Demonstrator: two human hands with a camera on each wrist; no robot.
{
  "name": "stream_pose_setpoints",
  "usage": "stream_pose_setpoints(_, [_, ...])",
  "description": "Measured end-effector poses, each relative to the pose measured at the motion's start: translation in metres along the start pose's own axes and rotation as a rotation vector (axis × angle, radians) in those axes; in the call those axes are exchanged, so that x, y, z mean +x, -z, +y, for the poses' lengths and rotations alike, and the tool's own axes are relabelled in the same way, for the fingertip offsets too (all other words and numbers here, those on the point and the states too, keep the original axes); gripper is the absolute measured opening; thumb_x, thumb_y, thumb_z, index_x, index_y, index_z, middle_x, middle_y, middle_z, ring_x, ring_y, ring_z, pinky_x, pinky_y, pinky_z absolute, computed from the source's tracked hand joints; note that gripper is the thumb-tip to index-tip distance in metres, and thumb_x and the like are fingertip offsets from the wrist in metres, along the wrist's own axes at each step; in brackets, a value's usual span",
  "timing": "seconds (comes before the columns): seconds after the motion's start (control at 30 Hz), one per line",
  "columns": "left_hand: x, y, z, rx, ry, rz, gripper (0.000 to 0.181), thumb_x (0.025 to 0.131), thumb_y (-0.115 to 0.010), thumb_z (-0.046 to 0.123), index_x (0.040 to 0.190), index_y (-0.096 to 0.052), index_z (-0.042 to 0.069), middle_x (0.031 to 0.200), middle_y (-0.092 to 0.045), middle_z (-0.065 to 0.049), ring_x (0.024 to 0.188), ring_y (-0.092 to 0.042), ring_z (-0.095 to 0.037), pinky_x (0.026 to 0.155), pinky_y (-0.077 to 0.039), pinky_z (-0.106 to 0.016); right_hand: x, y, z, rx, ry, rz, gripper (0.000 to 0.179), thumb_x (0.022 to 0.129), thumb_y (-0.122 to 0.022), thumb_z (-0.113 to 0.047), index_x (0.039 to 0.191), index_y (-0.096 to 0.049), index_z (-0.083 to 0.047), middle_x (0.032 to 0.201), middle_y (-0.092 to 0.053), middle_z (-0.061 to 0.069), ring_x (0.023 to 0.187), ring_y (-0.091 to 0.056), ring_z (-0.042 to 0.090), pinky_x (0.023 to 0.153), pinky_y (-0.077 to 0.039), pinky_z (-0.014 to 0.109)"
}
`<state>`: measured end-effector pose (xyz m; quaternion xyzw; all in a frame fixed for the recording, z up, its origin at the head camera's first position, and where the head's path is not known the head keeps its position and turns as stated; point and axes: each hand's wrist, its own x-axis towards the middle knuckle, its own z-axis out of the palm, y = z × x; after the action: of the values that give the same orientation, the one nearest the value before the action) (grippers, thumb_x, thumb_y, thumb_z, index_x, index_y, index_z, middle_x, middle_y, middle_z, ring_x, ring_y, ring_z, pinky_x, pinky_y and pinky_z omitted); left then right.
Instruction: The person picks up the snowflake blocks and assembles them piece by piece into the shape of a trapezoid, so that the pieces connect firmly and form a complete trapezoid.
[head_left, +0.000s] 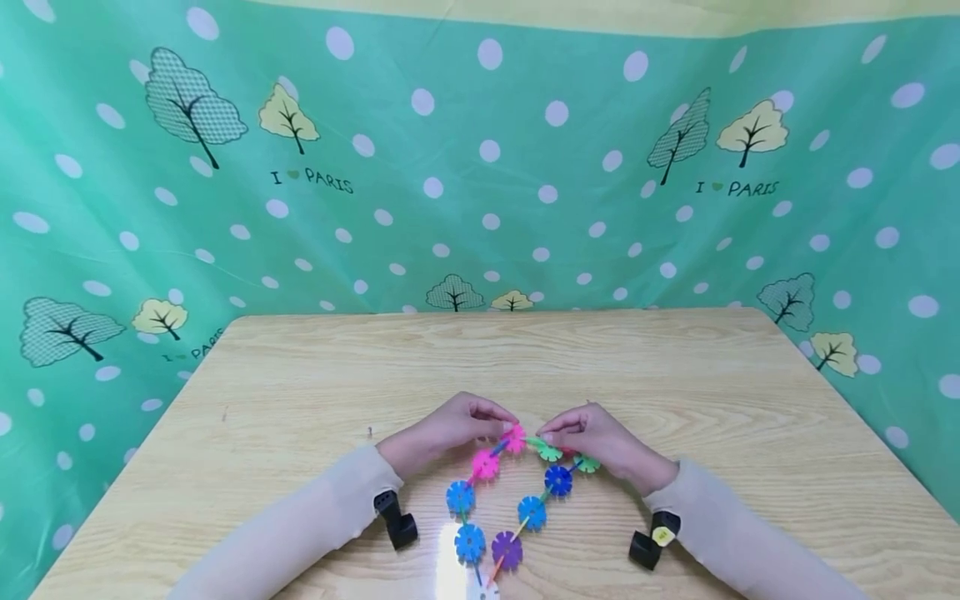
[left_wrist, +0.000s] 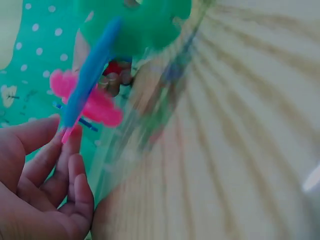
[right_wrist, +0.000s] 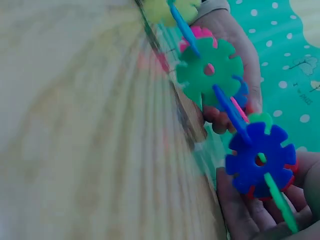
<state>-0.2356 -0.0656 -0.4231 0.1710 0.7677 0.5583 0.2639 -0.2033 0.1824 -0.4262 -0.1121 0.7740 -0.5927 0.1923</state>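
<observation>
Slotted plastic snowflake discs are joined edge to edge in a looped chain above the table. My left hand (head_left: 461, 421) pinches a pink disc (head_left: 514, 438) at the far end of the loop. Close on its right, my right hand (head_left: 596, 437) pinches a green disc (head_left: 550, 451) between thumb and fingers. A red disc beside it is mostly hidden by that hand. Down the left side run another pink disc (head_left: 485, 464) and blue discs (head_left: 470, 542). The right side has a dark blue disc (right_wrist: 260, 160), a blue one and a purple disc (head_left: 507, 551).
A white disc (head_left: 483, 591) is cut off by the bottom edge of the head view. Black wrist cameras (head_left: 396, 521) hang at both sleeves. The wooden table (head_left: 300, 375) meets a green dotted curtain (head_left: 487, 183) at its back and sides.
</observation>
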Motion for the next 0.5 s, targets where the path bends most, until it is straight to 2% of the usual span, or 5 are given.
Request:
stream_pose_setpoints(0.1, [-0.005,0.007,-0.002,-0.02,0.018,0.068,0.029,0.088,-0.065,0.023,0.114,-0.067,0.008,0.106,-0.068,-0.003,0.086,-0.059,-0.014,0.073,-0.049,-0.027,-0.003,-0.001,0.0,0.046,0.008,0.057,0.028,0.087,-0.066,-0.011,0.106,-0.064,0.01,0.088,-0.071,0.006,0.071,-0.063,0.009,0.066,-0.054,0.024])
stream_pose_setpoints(0.3, [-0.023,0.02,-0.004,-0.074,0.034,0.276,0.04,0.091,-0.062,0.032,0.126,-0.059,0.013,0.122,-0.062,-0.006,0.104,-0.057,-0.022,0.083,-0.049,-0.034,-0.006,0.0,0.002,0.166,0.032,0.169,0.029,0.09,-0.062,-0.009,0.109,-0.061,0.013,0.084,-0.068,-0.001,0.065,-0.061,0.008,0.062,-0.054,0.022])
stream_pose_setpoints(0.4, [-0.033,0.02,-0.008,-0.093,0.033,0.307,0.045,0.093,-0.059,0.032,0.134,-0.052,0.014,0.126,-0.059,-0.009,0.106,-0.058,-0.024,0.088,-0.049,-0.037,-0.005,0.002,0.004,0.214,0.03,0.239,0.025,0.091,-0.062,-0.009,0.107,-0.064,0.01,0.083,-0.068,-0.004,0.068,-0.061,0.007,0.063,-0.054,0.022])
stream_pose_setpoints(0.5, [-0.043,0.017,-0.011,-0.082,0.047,0.279,0.049,0.095,-0.055,0.031,0.138,-0.047,0.01,0.125,-0.059,-0.014,0.102,-0.059,-0.022,0.088,-0.048,-0.039,-0.003,0.004,0.005,0.248,0.012,0.307,0.022,0.09,-0.062,-0.01,0.106,-0.066,0.005,0.084,-0.068,-0.006,0.074,-0.061,0.006,0.066,-0.053,0.021])
